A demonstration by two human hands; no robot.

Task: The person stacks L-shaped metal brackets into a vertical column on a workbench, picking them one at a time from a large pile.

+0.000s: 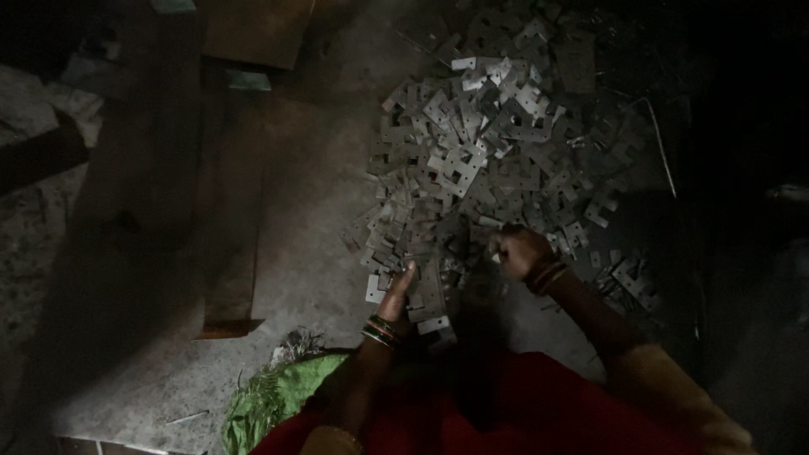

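Two hands, left (403,291) flat, right (518,250) clenched, on metal plates (489,135) heaped on dim concrete floor (312,253)

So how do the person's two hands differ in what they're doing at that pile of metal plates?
The left hand lies open, fingers stretched flat on plates at the near edge of the pile of metal plates; the right hand is curled into a fist, though whether it holds a plate is too dark to tell. The left hand sits nearer the body, the right hand farther into the pile. Both wrists wear bangles.
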